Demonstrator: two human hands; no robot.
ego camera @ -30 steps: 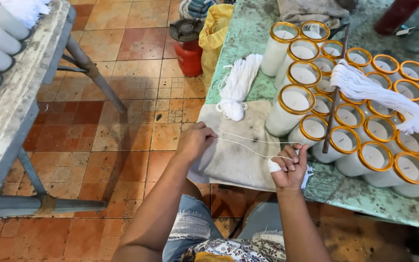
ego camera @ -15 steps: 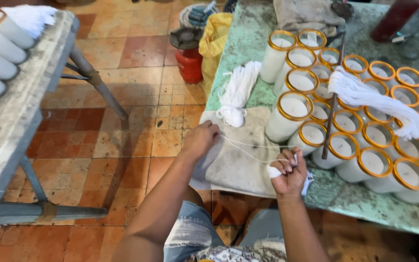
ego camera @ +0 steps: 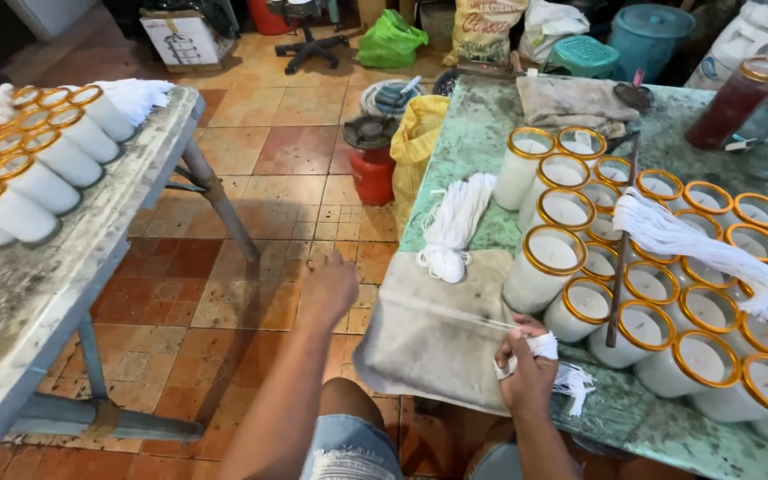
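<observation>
My right hand (ego camera: 526,375) sits at the near edge of the green table (ego camera: 473,147), shut on a small bunch of white wick strings (ego camera: 571,380). One thin string (ego camera: 442,308) stretches from it leftward across a grey cloth (ego camera: 428,347) to my left hand (ego camera: 331,286). That hand is out over the tiled floor, left of the table, with its fingers pinched on the string's end. Right of the cloth stand several white candles in gold-rimmed glasses (ego camera: 548,267). A thick bundle of white wicks (ego camera: 713,258) lies across their tops.
Another wick bundle (ego camera: 455,222) lies on the table beyond the cloth, and a dark rod (ego camera: 620,267) rests over the candles. A worn table at left (ego camera: 55,276) holds more candles (ego camera: 42,182). A red bucket (ego camera: 373,173), yellow sack (ego camera: 420,142) and tubs stand on the floor.
My left hand has pulled away to the left, off the cloth and out over the floor, drawing one string taut. My right hand stays at the table edge. The view has tilted up.
</observation>
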